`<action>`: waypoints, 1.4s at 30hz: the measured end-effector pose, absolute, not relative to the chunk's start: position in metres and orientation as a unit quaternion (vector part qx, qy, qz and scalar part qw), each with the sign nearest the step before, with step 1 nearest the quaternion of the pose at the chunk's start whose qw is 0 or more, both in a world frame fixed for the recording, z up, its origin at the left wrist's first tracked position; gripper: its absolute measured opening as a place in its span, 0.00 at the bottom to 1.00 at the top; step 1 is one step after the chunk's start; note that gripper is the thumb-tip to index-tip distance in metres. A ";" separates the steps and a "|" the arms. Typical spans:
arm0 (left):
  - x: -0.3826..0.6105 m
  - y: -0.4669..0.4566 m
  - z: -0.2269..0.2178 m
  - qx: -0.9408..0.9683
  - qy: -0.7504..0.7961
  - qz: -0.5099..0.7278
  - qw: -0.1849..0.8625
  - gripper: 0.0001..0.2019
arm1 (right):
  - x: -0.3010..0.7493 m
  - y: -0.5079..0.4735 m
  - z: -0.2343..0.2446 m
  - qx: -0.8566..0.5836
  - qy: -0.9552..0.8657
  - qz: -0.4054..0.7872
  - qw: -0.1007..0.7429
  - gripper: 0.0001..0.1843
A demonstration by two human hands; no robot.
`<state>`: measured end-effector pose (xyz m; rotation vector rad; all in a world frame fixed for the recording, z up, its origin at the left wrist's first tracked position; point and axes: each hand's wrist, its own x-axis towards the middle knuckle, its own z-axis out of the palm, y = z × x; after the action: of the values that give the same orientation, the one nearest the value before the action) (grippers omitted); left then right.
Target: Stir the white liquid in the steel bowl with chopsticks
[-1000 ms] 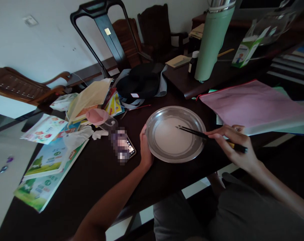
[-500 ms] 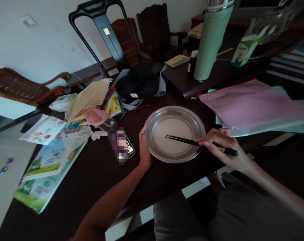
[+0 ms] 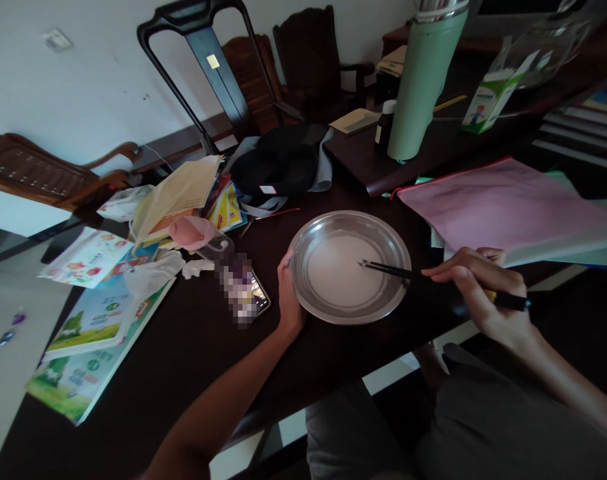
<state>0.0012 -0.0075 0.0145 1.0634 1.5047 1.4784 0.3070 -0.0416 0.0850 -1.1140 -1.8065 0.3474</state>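
The metal plate sat on the dark table near its front edge, directly before the person. A pair of dark chopsticks lay slanted over its right rim, the tips together above the pale middle. The right hand was closed around their rear ends, while the left hand cupped the plate's left rim. A phone lay just left of that hand, and a pink folder lay to the right.

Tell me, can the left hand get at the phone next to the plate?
Probably yes: the left hand rests against the metal plate, and the phone lies right beside it on the table, nothing between.
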 end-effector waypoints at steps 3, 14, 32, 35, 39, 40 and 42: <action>0.001 -0.009 0.013 0.421 0.580 0.580 0.387 0.28 | 0.310 -0.046 0.087 -0.422 -0.745 0.182 0.482 0.16; -0.009 -0.006 -0.002 0.446 0.589 0.561 0.373 0.25 | 0.288 -0.034 0.079 -0.396 -0.802 0.202 0.399 0.07; -0.005 -0.007 0.014 0.446 0.627 0.528 0.360 0.25 | 0.299 -0.039 0.082 -0.393 -0.779 0.194 0.449 0.14; -0.003 -0.006 0.013 0.413 0.629 0.537 0.381 0.26 | 0.290 -0.033 0.077 -0.394 -0.796 0.195 0.417 0.09; 0.000 -0.006 0.012 0.400 0.608 0.560 0.395 0.29 | 0.287 -0.026 0.072 -0.413 -0.802 0.153 0.405 0.08; 0.001 -0.006 0.013 0.396 0.608 0.560 0.400 0.29 | 0.288 -0.025 0.071 -0.422 -0.796 0.142 0.410 0.08; 0.001 -0.006 0.013 0.382 0.605 0.561 0.416 0.29 | 0.293 -0.027 0.072 -0.442 -0.778 0.124 0.428 0.10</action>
<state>0.0008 -0.0064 0.0129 0.9601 1.5204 1.4080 0.2932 -0.0266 0.0725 -1.1050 -1.9442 0.3094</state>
